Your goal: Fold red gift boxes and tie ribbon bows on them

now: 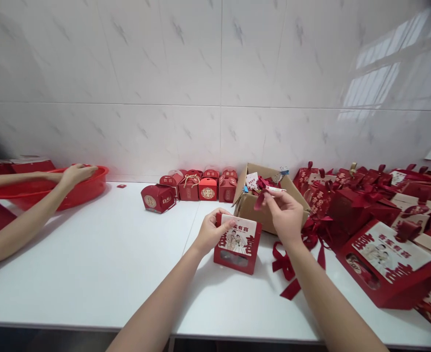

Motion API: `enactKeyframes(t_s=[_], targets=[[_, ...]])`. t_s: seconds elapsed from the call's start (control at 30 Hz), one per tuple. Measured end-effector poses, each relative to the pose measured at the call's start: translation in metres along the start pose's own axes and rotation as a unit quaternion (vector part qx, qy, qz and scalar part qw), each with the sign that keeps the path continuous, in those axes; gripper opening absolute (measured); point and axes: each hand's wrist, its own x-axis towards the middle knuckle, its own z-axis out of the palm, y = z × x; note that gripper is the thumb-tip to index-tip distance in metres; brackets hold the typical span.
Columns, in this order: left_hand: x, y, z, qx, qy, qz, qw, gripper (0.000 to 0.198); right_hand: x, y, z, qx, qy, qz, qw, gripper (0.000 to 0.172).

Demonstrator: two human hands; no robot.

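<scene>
The left hand (211, 230) has its grip closed on the top edge of a red gift box (237, 244) standing on the white tabletop (109, 254). The right hand (287, 215) pinches a red ribbon (261, 198) just above it, in front of an open cardboard box (250, 205). Loose ribbons (285, 266) and stacked gift boxes (384, 254) crowd the right side. Small red boxes (201, 188) line the marble-tiled wall (164, 73). Far left, a co-worker's hand (76, 173) rests on a red basin (87, 188).

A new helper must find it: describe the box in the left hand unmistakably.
On the white table, just in front of the open cardboard carton, the left hand holds one red gift box. Unlike the ribboned boxes to its right, it stands alone, without a ribbon.
</scene>
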Motion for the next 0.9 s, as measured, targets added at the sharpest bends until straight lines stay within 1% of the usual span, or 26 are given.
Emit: enactKeyframes(t_s=[0.03,0.07,0.1,0.13,0.17,0.2,0.23,0.27,0.33,0.43,0.57,0.7,0.9], targets=[[0.0,0.0,0.0,0.001,0.001,-0.001,1.0,0.031,0.008,0.0,-0.002,-0.056,-0.051,-0.046,0.996,0.015],[0.0,0.0,0.0,0.002,0.002,-0.002,1.0,0.031,0.015,-0.002,-0.003,-0.108,-0.124,-0.084,0.983,0.014],[0.0,0.0,0.001,0.003,0.002,-0.003,1.0,0.031,0.021,-0.004,-0.002,-0.149,-0.21,-0.106,0.96,0.015],[0.0,-0.001,0.001,0.003,0.001,-0.004,1.0,0.031,0.024,-0.007,-0.001,-0.177,-0.299,-0.108,0.931,0.016],[-0.001,-0.001,0.001,0.002,0.0,-0.005,1.0,0.032,0.027,-0.01,0.001,-0.192,-0.379,-0.092,0.901,0.017],[-0.002,-0.001,0.001,0.002,-0.002,-0.005,1.0,0.032,0.029,-0.014,0.003,-0.198,-0.441,-0.064,0.873,0.017],[-0.003,0.0,0.001,0.002,-0.003,-0.004,1.0,0.032,0.03,-0.018,0.006,-0.197,-0.485,-0.034,0.852,0.017],[-0.004,0.0,0.001,0.003,-0.003,-0.001,1.0,0.032,0.031,-0.022,0.007,-0.191,-0.511,-0.005,0.838,0.016],[-0.006,0.001,0.001,0.008,0.0,0.003,1.0,0.032,0.033,-0.029,0.009,-0.177,-0.534,0.039,0.826,0.015],[-0.008,0.004,0.002,0.018,0.007,0.005,1.0,0.03,0.035,-0.035,0.007,-0.17,-0.534,0.074,0.825,0.014],[-0.009,0.006,0.003,0.035,0.019,0.014,0.999,0.028,0.036,-0.038,0.005,-0.166,-0.531,0.093,0.826,0.016],[-0.008,0.005,0.004,0.048,0.024,0.025,0.998,0.026,0.035,-0.037,0.008,-0.173,-0.528,0.105,0.825,0.017],[-0.007,0.001,0.002,0.073,0.034,0.038,0.996,0.026,0.036,-0.033,0.009,-0.177,-0.534,0.128,0.817,0.016]])
